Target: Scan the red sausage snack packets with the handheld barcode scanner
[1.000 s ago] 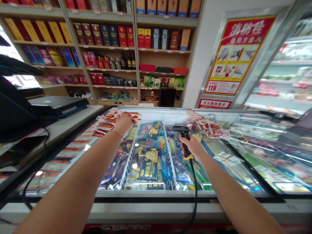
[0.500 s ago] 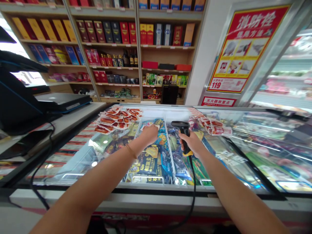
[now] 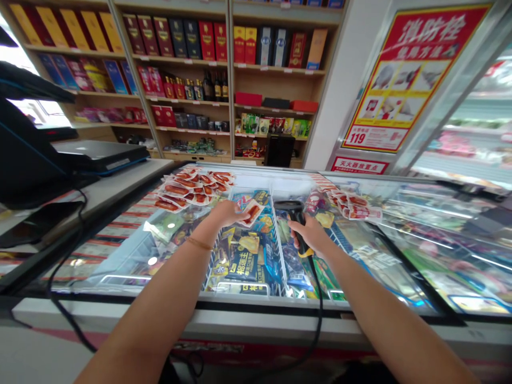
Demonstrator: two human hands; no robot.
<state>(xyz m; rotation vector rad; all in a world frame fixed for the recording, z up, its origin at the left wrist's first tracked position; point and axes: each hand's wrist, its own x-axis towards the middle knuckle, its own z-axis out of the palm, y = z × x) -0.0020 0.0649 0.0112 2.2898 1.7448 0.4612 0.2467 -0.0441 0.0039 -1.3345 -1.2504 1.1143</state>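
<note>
Between the thumb and fingers of my left hand [image 3: 227,213] is a small packaged sausage [image 3: 253,213], its clear-and-white wrapper turned up, above the freezer's glass top. My right hand [image 3: 307,230] is wrapped round the handle of a black and yellow barcode scanner [image 3: 296,226], whose head points left toward the packet. From the handle's base a black cable [image 3: 319,298] hangs over the front edge. A pile of packaged sausages [image 3: 192,188] lies on the glass at the left. A smaller group of sausage packets [image 3: 352,205] lies to the right.
Under the glass of the chest freezer [image 3: 132,306], wire baskets hold bagged goods [image 3: 244,261]. At the left stands a counter with a black and silver device [image 3: 104,154]. Shelves of boxes [image 3: 192,42] and a red fire-hydrant poster [image 3: 416,80] are behind.
My left hand has drawn back to the left and turned, so the sausage packet now shows its face. The scanner has shifted slightly left. The view has tilted a little downward.
</note>
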